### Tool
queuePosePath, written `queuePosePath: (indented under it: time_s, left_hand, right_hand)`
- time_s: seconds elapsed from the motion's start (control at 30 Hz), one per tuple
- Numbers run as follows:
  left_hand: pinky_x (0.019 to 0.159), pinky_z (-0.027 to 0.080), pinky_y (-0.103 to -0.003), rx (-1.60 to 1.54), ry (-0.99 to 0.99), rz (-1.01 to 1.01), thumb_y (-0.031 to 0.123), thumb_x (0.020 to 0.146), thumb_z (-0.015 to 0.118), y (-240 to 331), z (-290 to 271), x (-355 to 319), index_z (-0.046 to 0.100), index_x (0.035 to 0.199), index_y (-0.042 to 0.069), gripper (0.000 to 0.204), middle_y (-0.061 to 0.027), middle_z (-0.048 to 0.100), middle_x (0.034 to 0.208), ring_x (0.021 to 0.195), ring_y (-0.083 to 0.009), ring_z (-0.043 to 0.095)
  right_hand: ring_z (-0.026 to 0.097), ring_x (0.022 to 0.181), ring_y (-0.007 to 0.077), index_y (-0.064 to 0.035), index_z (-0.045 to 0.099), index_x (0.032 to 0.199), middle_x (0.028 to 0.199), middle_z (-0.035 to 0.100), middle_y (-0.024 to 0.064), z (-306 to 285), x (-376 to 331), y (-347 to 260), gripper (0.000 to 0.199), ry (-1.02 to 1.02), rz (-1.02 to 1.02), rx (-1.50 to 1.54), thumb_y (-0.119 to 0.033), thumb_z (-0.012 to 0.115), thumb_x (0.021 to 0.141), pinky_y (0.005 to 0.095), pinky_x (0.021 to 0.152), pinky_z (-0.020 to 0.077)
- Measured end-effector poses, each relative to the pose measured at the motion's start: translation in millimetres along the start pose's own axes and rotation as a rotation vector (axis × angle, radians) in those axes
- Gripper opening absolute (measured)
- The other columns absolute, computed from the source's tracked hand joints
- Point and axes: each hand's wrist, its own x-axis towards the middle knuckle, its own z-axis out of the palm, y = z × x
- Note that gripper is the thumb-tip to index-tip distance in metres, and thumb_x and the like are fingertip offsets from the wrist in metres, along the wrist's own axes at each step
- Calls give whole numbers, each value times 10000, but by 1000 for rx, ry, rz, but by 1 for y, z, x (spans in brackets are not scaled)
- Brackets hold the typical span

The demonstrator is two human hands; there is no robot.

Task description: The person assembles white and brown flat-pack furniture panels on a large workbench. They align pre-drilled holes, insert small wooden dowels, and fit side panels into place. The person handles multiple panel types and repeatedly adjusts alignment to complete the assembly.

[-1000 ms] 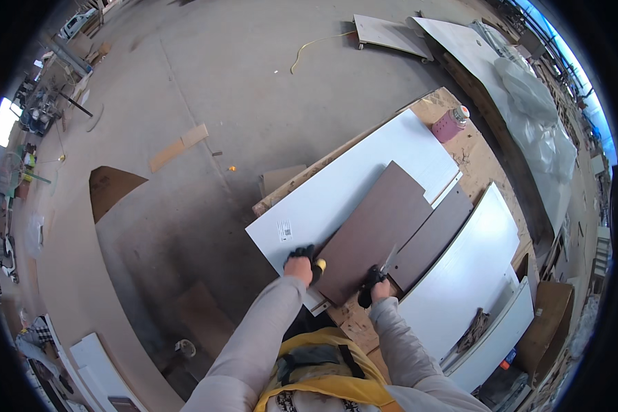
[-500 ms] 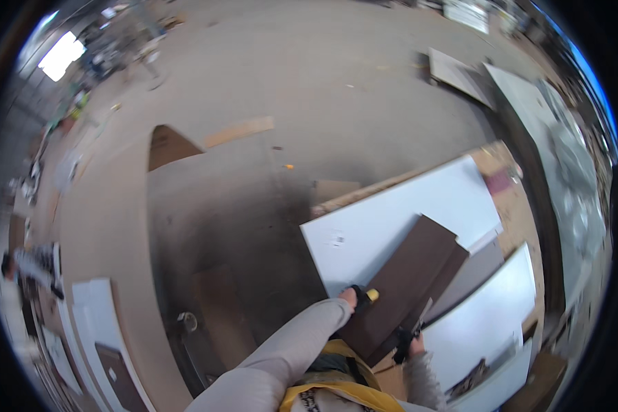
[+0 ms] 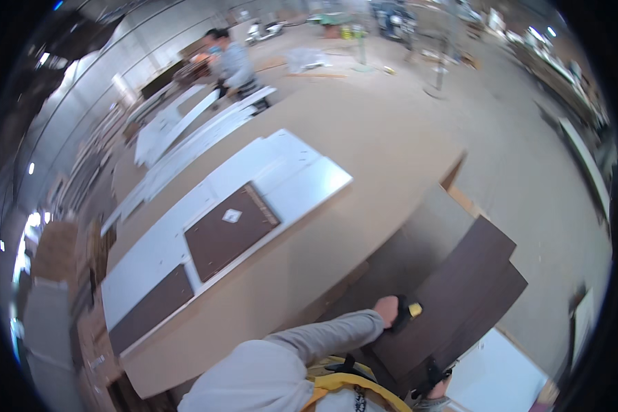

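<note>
Two dark brown boards [image 3: 460, 292], long and flat, lie one over the other and slightly offset in front of me. My left hand [image 3: 389, 312] is closed on their left edge; black material covers the fingers, and a small yellow piece shows at the fingertips against the board. Lower down, my right hand [image 3: 438, 386] grips the right edge, also with black over its fingers. The undersides of the boards and the fingertips beneath them are hidden.
A wide tan table [image 3: 336, 244] stretches out on my left, bearing white panels [image 3: 299, 161] and a smaller brown panel [image 3: 230, 230]. Behind it a person [image 3: 237, 65] bends over white strips. A white panel [image 3: 494, 374] lies low at my right.
My view has swung left, from the stack of white panels toward the tan table. Both hands have carried the brown boards round with me, off that stack.
</note>
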Motion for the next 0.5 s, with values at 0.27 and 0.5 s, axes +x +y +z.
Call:
queuePosePath:
  time_s: [0.27,0.5]
  left_hand:
    - [676,484,-419,-598,840,-318,230,873,554,-176,-282,-150,595,882,25,209,-130,609,752,731,-306,615]
    - [465,384,-283,-657,1528,-487,118,911,482,-326,-392,-385,516,723,46,204,-15,497,648,565,-98,455]
  right_hand:
    - [614,965,253,52,600,1091,1079,626,143,300,10,18,331,-456,285,45,-32,648,774,367,880,497]
    - [600,905,217,2,595,1102,979,622,85,505,-32,95,344,-651,549,87,-138,680,800,360,793,501]
